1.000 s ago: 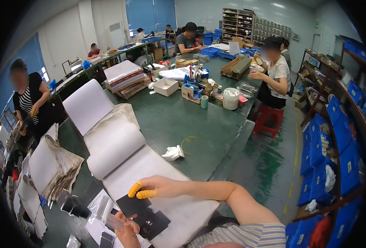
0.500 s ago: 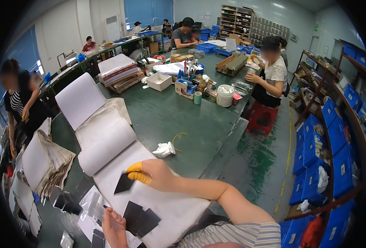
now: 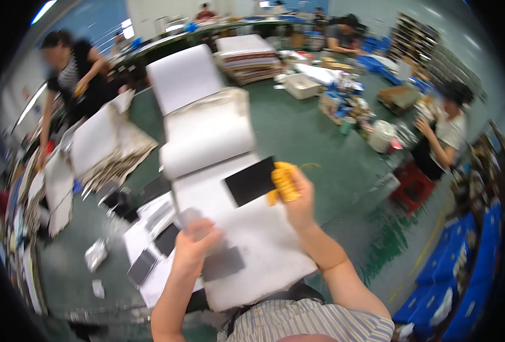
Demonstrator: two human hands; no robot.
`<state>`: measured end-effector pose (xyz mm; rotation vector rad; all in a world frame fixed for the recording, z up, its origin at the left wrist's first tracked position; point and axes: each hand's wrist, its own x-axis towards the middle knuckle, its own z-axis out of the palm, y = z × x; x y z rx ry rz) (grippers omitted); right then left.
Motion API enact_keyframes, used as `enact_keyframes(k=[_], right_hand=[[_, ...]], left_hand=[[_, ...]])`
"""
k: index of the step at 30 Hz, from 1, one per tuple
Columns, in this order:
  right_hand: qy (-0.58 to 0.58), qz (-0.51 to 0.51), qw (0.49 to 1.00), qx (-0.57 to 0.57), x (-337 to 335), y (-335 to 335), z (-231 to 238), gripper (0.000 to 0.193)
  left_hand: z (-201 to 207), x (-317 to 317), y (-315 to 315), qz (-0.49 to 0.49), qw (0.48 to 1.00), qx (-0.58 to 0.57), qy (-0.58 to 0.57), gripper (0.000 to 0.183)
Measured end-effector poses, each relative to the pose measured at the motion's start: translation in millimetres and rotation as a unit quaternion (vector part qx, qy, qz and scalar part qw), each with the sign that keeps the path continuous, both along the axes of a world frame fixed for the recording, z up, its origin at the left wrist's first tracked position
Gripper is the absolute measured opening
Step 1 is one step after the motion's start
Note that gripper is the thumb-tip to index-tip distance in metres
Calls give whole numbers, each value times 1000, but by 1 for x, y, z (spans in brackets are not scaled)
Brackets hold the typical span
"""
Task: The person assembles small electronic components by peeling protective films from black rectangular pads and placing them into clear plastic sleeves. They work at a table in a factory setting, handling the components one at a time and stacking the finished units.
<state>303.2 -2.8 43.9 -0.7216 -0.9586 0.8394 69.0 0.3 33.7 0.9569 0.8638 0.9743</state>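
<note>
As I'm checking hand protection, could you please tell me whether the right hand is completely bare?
No, the right hand, which grips a black sheet, wears yellow finger covers.

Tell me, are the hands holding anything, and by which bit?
The right hand pinches a black card by its right-hand end. The left hand is too blurred to tell if it holds anything.

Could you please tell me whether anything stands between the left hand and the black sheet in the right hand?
Nothing visible does: between the left hand and the black rectangular sheet, held at its right edge by the right hand, only the white paper shows.
</note>
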Motion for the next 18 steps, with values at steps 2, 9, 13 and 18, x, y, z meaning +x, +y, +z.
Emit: enact_keyframes(k=[2, 9, 13, 18], right_hand=[[-9, -10, 1000, 2, 0, -2, 1, 24], [-82, 8, 996, 33, -11, -8, 0, 24], [-107, 41, 993, 33, -20, -8, 3, 23], [-179, 61, 982, -18, -23, -5, -1, 24]], left_hand=[[2, 0, 0, -16, 1000, 7, 19, 32], [4, 2, -4, -15, 999, 18, 33, 33], [2, 3, -5, -13, 999, 24, 32, 31], [3, 1, -6, -28, 999, -11, -15, 29]])
